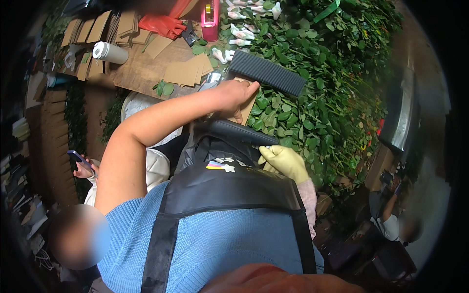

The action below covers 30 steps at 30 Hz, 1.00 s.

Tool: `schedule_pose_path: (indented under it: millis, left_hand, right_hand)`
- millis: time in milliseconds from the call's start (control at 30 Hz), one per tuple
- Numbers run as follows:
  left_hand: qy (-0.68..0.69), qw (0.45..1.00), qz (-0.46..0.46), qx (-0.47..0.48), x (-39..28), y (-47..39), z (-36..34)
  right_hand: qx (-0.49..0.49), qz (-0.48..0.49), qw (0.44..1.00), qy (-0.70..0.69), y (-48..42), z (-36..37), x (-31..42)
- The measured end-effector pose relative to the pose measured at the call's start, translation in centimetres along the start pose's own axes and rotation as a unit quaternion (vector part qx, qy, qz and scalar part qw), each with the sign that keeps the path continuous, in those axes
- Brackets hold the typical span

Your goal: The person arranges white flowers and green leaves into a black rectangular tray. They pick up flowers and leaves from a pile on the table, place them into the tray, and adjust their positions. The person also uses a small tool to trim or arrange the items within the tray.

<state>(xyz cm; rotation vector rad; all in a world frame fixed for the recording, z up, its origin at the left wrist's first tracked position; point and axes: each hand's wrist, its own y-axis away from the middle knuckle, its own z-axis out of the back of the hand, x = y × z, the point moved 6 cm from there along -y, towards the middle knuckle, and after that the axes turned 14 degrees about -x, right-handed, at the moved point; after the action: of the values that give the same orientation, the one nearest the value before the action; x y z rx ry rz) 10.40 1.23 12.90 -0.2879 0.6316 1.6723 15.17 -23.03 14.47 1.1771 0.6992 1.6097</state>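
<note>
My left hand (236, 96), bare, grips a piece of brown cardboard (246, 111), fingers at its far edge and thumb near its close edge. The cardboard lies between two dark walls: a ribbed black one (269, 73) beyond and a smooth black one (242, 132) nearer me. In a pale yellow rubber glove, my right hand (284, 161) is curled close to the near wall's right end. A small bright bit shows at its fingertips; what it is cannot be made out. Leafy green rose stems (289, 110) lie right beside the walls.
Loose cardboard pieces (185, 73), a white tumbler (110, 53), a red rubber glove (161, 26) and a pink tape dispenser (209, 25) are on the wooden table (135, 75). Net-wrapped flower heads (242, 33) lie beyond. At left, another person's hand (83, 170) holds a phone (77, 158).
</note>
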Motion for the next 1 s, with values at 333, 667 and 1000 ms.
schedule_pose_path:
  millis: [333, 667, 1000]
  left_hand:
    - [0.011, 0.998, -0.024, -0.052, 0.6, -0.3, -0.3]
    - [0.014, 0.982, -0.149, -0.118, 0.5, -0.9, 2.9]
    - [-0.046, 0.887, -0.338, -0.313, 1.3, 5.0, -2.6]
  right_hand:
    - [-0.291, 0.642, 0.709, 0.017, 5.9, 1.5, 11.2]
    - [-0.334, 0.329, 0.883, -0.02, -4.3, 3.6, 11.1]
    - [-0.35, 0.293, 0.889, 0.024, -2.4, 5.8, 14.4]
